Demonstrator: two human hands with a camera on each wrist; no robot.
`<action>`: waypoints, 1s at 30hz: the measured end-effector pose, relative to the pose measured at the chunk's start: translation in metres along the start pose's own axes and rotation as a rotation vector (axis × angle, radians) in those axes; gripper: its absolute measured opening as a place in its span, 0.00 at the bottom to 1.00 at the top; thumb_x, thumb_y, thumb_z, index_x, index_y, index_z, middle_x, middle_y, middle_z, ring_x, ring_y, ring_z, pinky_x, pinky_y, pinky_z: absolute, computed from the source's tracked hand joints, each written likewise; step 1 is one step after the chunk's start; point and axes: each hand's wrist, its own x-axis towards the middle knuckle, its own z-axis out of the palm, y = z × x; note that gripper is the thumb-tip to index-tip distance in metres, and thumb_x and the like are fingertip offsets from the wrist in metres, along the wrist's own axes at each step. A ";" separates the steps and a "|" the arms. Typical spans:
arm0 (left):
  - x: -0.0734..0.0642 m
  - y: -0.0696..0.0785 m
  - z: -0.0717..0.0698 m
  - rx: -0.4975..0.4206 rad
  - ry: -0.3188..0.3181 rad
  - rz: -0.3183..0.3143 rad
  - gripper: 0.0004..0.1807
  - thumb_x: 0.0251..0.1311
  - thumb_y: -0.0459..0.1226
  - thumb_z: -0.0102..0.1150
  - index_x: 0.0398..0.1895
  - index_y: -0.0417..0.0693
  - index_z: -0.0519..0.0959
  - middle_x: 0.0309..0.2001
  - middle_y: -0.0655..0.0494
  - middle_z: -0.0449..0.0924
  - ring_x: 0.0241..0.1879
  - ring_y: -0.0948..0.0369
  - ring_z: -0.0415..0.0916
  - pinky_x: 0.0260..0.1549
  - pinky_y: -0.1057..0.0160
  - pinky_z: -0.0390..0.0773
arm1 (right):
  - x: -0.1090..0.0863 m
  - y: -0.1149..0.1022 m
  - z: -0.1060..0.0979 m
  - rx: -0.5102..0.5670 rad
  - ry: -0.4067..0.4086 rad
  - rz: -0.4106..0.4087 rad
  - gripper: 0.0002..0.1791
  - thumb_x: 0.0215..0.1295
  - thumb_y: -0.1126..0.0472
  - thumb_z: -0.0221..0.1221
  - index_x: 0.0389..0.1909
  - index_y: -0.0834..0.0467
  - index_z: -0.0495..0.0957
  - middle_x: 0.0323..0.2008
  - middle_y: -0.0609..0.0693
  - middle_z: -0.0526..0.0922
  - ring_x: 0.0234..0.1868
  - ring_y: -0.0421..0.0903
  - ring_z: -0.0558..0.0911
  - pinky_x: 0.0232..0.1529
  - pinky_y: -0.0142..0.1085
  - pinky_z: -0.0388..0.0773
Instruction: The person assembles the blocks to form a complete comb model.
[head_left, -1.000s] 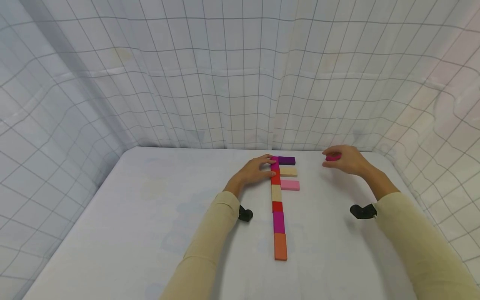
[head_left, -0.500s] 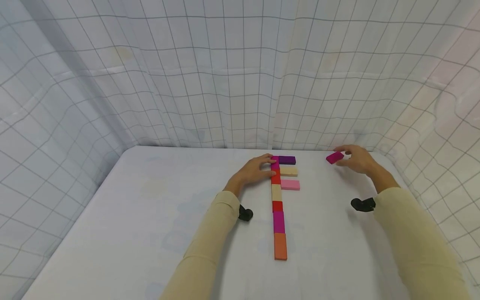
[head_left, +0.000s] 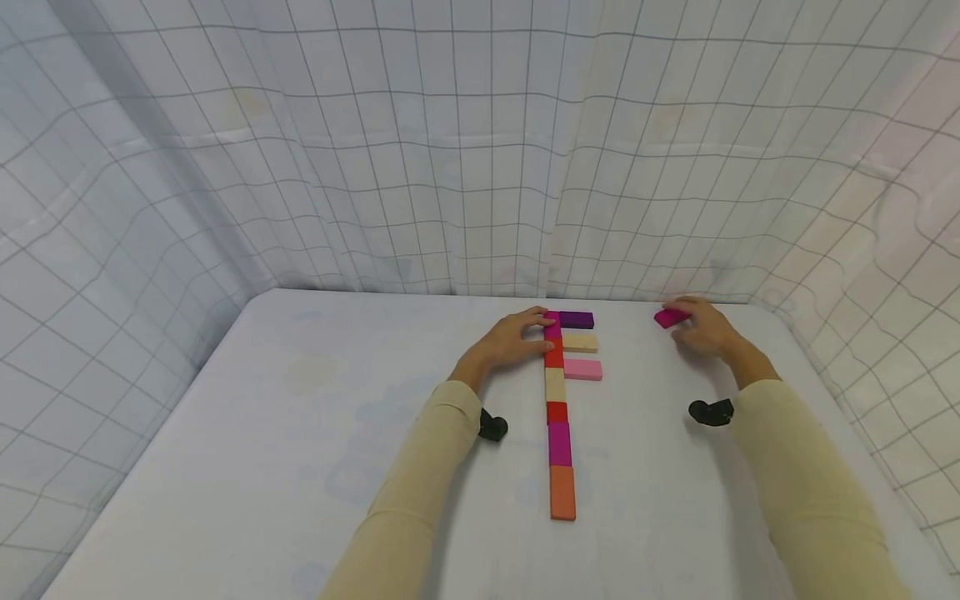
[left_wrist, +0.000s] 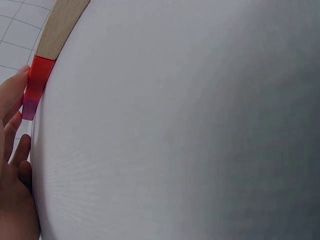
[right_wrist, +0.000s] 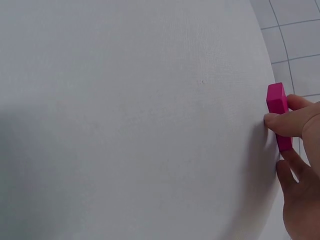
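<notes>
In the head view my left hand (head_left: 512, 337) rests its fingertips on the far end of a column of flat blocks. It touches the magenta block (head_left: 552, 319) and, with the thumb, the red block (head_left: 553, 358). The left wrist view shows the thumb against the red block (left_wrist: 40, 77) from the side. Over at the far right, my right hand (head_left: 705, 327) pinches another magenta block (head_left: 670, 317) between thumb and fingers. In the right wrist view that block (right_wrist: 276, 97) sticks out past the thumb, its middle covered.
Nearer me, the column continues with cream (head_left: 555, 385), red (head_left: 557, 412), magenta (head_left: 559, 444) and orange (head_left: 562, 492) blocks. Purple (head_left: 577, 320), cream (head_left: 581, 343) and pink (head_left: 582, 369) blocks lie crosswise on its right. A gridded white curtain (head_left: 495, 167) borders the white table (head_left: 337, 467).
The right hand shifted right with its magenta block, then back slightly left, and the block turned to a slant. The left hand stays at the column's far end.
</notes>
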 end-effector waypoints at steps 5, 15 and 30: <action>-0.001 0.000 0.001 -0.006 0.000 -0.006 0.29 0.72 0.44 0.60 0.75 0.51 0.73 0.79 0.54 0.59 0.78 0.54 0.52 0.75 0.52 0.54 | -0.003 -0.003 0.000 0.017 0.021 0.045 0.23 0.70 0.69 0.59 0.65 0.69 0.72 0.68 0.75 0.60 0.66 0.74 0.63 0.68 0.67 0.60; -0.002 0.002 0.000 -0.004 0.001 -0.021 0.29 0.72 0.44 0.61 0.75 0.51 0.72 0.79 0.54 0.59 0.78 0.54 0.52 0.75 0.52 0.54 | -0.007 -0.004 -0.002 0.059 -0.015 0.133 0.24 0.73 0.63 0.61 0.66 0.69 0.70 0.61 0.72 0.70 0.60 0.69 0.69 0.62 0.64 0.68; 0.002 -0.002 0.001 -0.010 0.009 0.001 0.29 0.71 0.44 0.61 0.74 0.50 0.73 0.78 0.54 0.60 0.78 0.54 0.53 0.75 0.53 0.54 | -0.016 -0.017 -0.017 0.049 0.003 0.051 0.19 0.69 0.62 0.66 0.57 0.65 0.77 0.54 0.65 0.75 0.53 0.63 0.73 0.47 0.47 0.77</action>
